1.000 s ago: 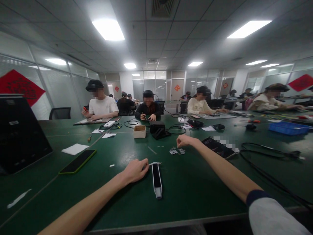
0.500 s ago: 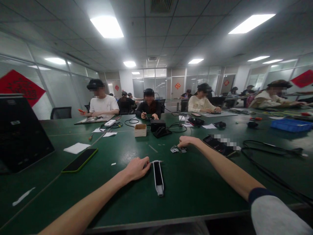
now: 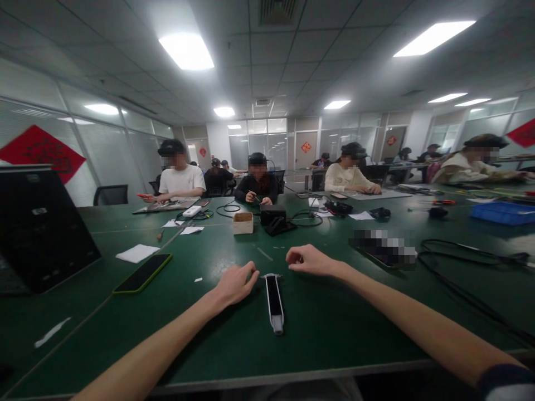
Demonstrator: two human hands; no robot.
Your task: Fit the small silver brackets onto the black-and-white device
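Observation:
A long narrow frame (image 3: 281, 306) with a white rim, a dark middle and a grey end lies on the green table in front of me. A thin metal crosspiece (image 3: 273, 276) runs across its far end. My left hand (image 3: 234, 285) rests on the table just left of that crosspiece, fingers bent and tips close together beside it. Whether something is pinched there I cannot make out. My right hand (image 3: 311, 260) hovers beyond and to the right of the crosspiece, fingers curled in. Anything in its grasp is too small or hidden. The small metal pieces are out of sight.
A phone with a green edge (image 3: 143, 274) and a white tissue (image 3: 137, 253) lie to the left, near a black computer case (image 3: 45, 228). Ahead stands a small open box (image 3: 243, 224). Black cables (image 3: 451, 278) and a blue tray (image 3: 501, 213) are right. People sit opposite.
My right hand has come back from the small metal pieces towards the frame's far end and now covers where they lay. My left hand stays beside the crosspiece. The view has shifted slightly.

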